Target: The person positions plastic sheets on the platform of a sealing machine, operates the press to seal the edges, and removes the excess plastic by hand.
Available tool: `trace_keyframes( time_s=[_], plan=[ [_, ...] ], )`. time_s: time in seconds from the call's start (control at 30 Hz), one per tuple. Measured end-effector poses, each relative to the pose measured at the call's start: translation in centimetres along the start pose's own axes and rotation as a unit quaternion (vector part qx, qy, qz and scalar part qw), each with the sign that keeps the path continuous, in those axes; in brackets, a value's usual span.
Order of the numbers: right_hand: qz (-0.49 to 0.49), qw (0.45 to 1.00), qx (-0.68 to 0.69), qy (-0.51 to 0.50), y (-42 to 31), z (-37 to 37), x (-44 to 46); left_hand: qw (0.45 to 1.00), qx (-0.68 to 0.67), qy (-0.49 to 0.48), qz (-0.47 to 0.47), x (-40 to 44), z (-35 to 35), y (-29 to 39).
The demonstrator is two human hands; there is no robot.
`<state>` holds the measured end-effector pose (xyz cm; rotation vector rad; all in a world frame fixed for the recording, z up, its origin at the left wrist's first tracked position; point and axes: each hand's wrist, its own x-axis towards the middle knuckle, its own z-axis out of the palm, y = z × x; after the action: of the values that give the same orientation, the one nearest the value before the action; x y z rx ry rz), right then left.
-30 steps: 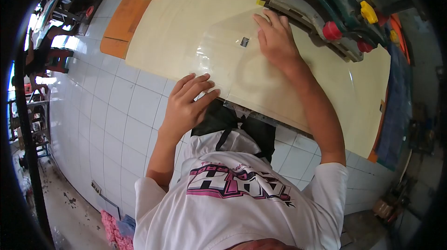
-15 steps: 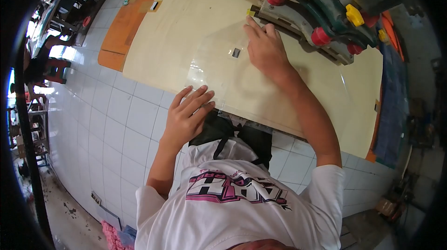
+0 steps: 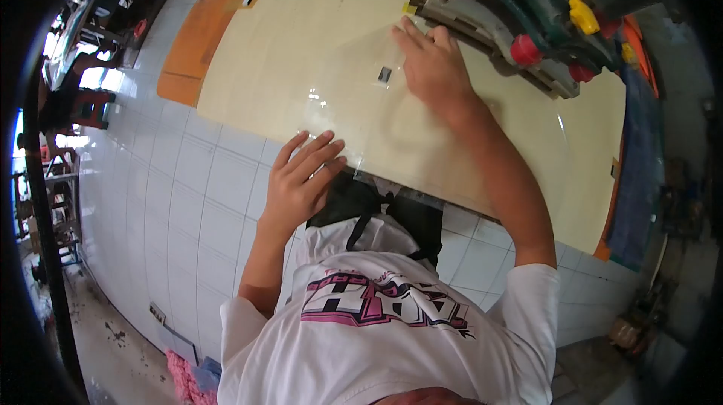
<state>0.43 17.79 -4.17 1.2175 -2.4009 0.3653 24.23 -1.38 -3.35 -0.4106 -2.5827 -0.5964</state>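
Note:
A clear plastic sheet [image 3: 331, 107] lies on the cream tabletop [image 3: 279, 51], showing mainly through its glare and faint edges. My left hand [image 3: 305, 171] is at the near table edge, fingers spread over the sheet's near left part. Farther out, my right hand [image 3: 437, 66] rests on the surface beside the machine, its fingers stretched towards a yellow tab [image 3: 410, 8]. Both hands appear to press flat, with nothing gripped. Left of my right hand is a small dark square [image 3: 385, 74]; whether it lies on or under the plastic, I cannot tell.
A grey and green machine [image 3: 497, 28] with red knobs [image 3: 526, 49] and a yellow knob [image 3: 583, 16] stands over the table's far right. Orange board [image 3: 181, 77] edges the left side. A red stool [image 3: 94, 109] and part of a person are farther left on the tiled floor.
My right hand has shifted slightly away from me and to the right, its fingertips still near the yellow tab. My left hand stays nearly in place. The camera view has moved a little.

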Motion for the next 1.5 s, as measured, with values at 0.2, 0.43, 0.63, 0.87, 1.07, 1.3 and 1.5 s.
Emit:
trace_keyframes(
  time_s=[0.2, 0.43, 0.63, 0.87, 1.07, 1.3, 1.5],
  plan=[
    [0.002, 1.0, 0.016, -0.012, -0.1, -0.3, -0.1, 1.0, 0.018, 0.009, -0.008, 0.0, 0.5, 0.8],
    [0.007, 1.0, 0.015, -0.024, 0.1, -0.1, -0.2, 0.999, 0.036, 0.013, -0.015, 0.2, 1.3, 1.5],
    [0.015, 0.999, 0.025, -0.04, 0.0, -0.4, -0.1, 0.996, 0.081, 0.038, 0.018, 0.4, 1.5, 1.3],
    [0.007, 0.999, 0.017, -0.033, 0.3, 0.0, -0.2, 0.989, 0.063, 0.104, 0.082, 1.8, 0.8, 1.6],
    [0.013, 0.999, 0.016, -0.032, 0.1, -0.3, -0.2, 0.988, 0.046, 0.099, 0.105, 1.8, 0.6, 1.4],
    [0.009, 1.0, 0.003, -0.026, 0.1, -0.2, -0.1, 0.988, 0.032, 0.108, 0.106, 1.5, 1.1, 1.4],
    [0.004, 1.0, 0.008, -0.013, 0.2, -0.1, -0.1, 0.988, 0.025, 0.125, 0.092, 2.0, 1.1, 1.9]
  ],
)
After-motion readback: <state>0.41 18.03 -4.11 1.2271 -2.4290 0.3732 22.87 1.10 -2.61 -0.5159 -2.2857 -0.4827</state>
